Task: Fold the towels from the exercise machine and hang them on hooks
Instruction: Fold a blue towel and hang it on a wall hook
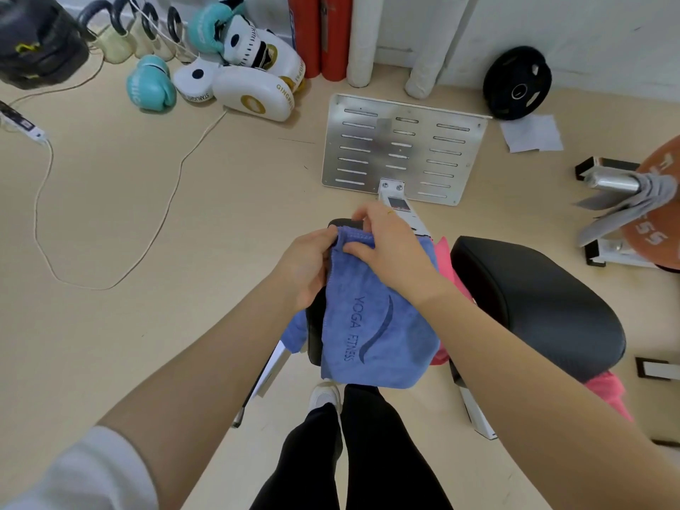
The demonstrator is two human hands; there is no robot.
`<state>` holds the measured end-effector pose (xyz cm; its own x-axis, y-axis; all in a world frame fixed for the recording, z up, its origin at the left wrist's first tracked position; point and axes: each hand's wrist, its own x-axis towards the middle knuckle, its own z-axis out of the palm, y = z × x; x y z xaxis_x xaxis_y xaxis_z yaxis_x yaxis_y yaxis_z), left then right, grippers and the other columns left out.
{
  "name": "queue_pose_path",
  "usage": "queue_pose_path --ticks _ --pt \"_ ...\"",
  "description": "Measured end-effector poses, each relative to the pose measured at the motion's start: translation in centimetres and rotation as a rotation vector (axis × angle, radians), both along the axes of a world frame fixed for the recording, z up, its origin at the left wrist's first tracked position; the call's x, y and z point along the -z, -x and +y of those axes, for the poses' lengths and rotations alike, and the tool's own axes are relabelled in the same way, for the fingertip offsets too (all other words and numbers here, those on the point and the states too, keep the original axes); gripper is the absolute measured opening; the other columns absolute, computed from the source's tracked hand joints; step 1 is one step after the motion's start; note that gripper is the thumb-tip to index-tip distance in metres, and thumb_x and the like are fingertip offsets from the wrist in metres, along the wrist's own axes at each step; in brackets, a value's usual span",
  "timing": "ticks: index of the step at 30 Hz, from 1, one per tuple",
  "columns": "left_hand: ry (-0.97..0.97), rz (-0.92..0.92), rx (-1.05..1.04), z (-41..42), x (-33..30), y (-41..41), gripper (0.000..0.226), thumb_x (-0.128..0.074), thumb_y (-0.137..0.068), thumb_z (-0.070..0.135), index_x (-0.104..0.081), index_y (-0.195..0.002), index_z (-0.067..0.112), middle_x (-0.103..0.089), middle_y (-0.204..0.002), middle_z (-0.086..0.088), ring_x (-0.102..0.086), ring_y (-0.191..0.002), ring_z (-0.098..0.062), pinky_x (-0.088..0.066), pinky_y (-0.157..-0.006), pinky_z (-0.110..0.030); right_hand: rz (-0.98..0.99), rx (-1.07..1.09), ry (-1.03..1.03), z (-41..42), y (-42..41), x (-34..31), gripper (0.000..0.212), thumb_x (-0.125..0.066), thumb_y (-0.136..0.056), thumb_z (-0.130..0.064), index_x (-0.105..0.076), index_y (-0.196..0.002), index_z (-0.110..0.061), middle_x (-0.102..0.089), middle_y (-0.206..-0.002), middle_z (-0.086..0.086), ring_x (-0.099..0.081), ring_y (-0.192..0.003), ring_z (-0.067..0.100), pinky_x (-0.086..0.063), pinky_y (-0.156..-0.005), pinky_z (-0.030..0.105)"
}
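Note:
A blue towel (371, 325) printed "YOGA FITNESS" hangs over a black pad of the exercise machine (533, 300). My left hand (305, 270) pinches its top edge from the left. My right hand (390, 248) grips the same bunched top edge from the right. Behind the blue towel, a pink towel (447, 259) lies partly hidden, and its lower part (607, 392) shows under the black seat. A grey towel (625, 204) is draped over a metal bar at the right. No hooks are in view.
The machine's perforated metal footplate (401, 152) stands ahead. Boxing gloves and pads (235, 68), kettlebells (121, 35) and a cable (147, 233) lie on the floor at left. A black weight plate (517, 82) leans on the wall; an orange plate (658, 215) sits at right.

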<state>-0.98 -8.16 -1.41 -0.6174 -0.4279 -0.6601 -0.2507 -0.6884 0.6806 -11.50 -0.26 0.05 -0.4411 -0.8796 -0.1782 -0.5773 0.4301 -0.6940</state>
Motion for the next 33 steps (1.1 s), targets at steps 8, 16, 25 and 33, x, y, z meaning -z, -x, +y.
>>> queue_pose_path --ticks 8,16,25,33 --pt "0.114 -0.016 0.009 -0.1 -0.2 0.3 0.033 -0.039 -0.1 0.023 -0.064 -0.082 0.01 -0.068 -0.065 0.001 -0.063 -0.061 -0.01 -0.052 -0.062 -0.02 -0.152 -0.163 -0.022 0.1 0.9 -1.1 0.016 -0.057 -0.09 -0.02 -0.057 -0.075 -0.016 -0.053 -0.07 -0.002 -0.046 -0.069 0.014 -0.034 -0.063 0.02" --pt "0.1 0.051 0.026 0.6 0.1 -0.3 0.03 -0.046 -0.097 0.026 -0.064 -0.105 0.002 -0.07 -0.094 -0.01 -0.066 -0.085 -0.017 -0.055 -0.074 -0.023 0.004 0.037 0.105 0.0 0.0 0.4 0.023 -0.061 -0.086 -0.027 -0.054 -0.101 -0.011 -0.044 -0.078 -0.011 -0.043 -0.076 0.012 -0.036 -0.073 0.028" --pt "0.177 -0.114 -0.082 0.2 0.1 -0.1 0.019 -0.055 -0.093 0.019 -0.063 -0.076 0.012 -0.065 -0.07 -0.001 -0.06 -0.059 -0.012 -0.051 -0.054 -0.02 -0.093 -0.117 -0.273 4.6 6.4 -0.6 0.029 -0.061 -0.085 -0.035 -0.051 -0.063 -0.02 -0.045 -0.06 -0.008 -0.043 -0.063 0.008 -0.028 -0.078 0.029" --pt "0.356 -0.179 -0.017 -0.9 -0.2 1.1 0.018 -0.052 -0.094 0.013 -0.063 -0.079 0.012 -0.06 -0.073 -0.004 -0.054 -0.062 -0.015 -0.048 -0.056 -0.022 -0.205 -0.093 -0.482 2.9 10.0 -0.6 0.036 -0.066 -0.065 -0.043 -0.067 -0.081 -0.011 -0.057 -0.072 -0.003 -0.05 -0.074 0.016 -0.037 -0.072 0.033"
